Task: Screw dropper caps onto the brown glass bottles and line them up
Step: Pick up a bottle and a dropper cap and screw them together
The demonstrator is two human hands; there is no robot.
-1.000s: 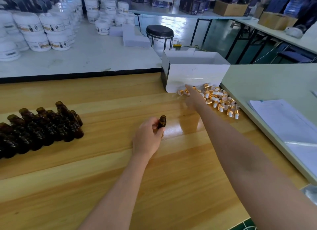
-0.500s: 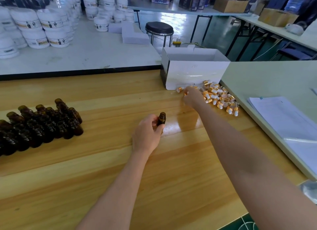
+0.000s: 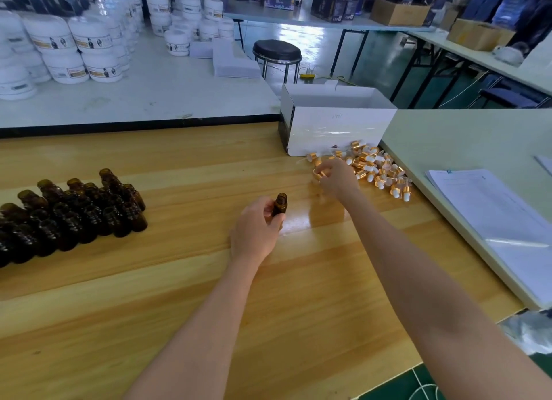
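Centrally, a bottle (image 3: pixel 280 205) is held upright in the left grip (image 3: pixel 256 230), with thumb and fingers curled round its lower half. Its open neck stands clear above the fingertips. Whether its base touches the tabletop (image 3: pixel 179 280) cannot be told.

To the right and a little farther off, the right grip (image 3: pixel 337 177) is curled at the near-left edge of the caps (image 3: pixel 373 169). A gold cap (image 3: pixel 317 172) is seen pinched at its fingertips, though the hold is partly hidden. The two grips are apart, and the cap is well clear of the bottle's neck.

The gold-and-white caps are heaped loosely against the foot of a white box (image 3: pixel 337 128). At the left of the tabletop, uncapped bottles (image 3: pixel 74 214) are packed upright in a dense cluster, well apart from the held one. Papers (image 3: pixel 493 214) are laid at the far right. Behind, white jars (image 3: pixel 74 47) are stacked at the left, and a black stool (image 3: pixel 277 51) is set on the floor beyond the box.
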